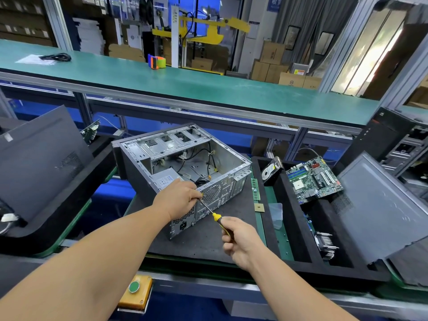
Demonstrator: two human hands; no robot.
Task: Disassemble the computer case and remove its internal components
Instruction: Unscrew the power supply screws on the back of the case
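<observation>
Currently: open grey steel computer case (pixel 185 167) lies on its side on black bench mat. Right hand (pixel 240 242) fingers wrap yellow-black screwdriver (pixel 214 214) handle; shaft runs up-left to rear-panel screw. Left hand (pixel 183 198), nearer, fingers pinch shaft tip w/ PSU just behind.

A long green workbench (pixel 208 89) runs across the upper part of the view. On it, toward the left, a coiled black cable (pixel 56 57) lies half on a sheet of white paper (pixel 34 59); near the middle stands a tape dispenser (pixel 157 62) (orange, blue and bright green). Behind the bench a yellow metal frame (pixel 208 31) rises among stacked cardboard boxes (pixel 273 63), with white boxes on shelving at the left. At the near edge below, a yellow box carries a round green push button (pixel 133 286).
</observation>
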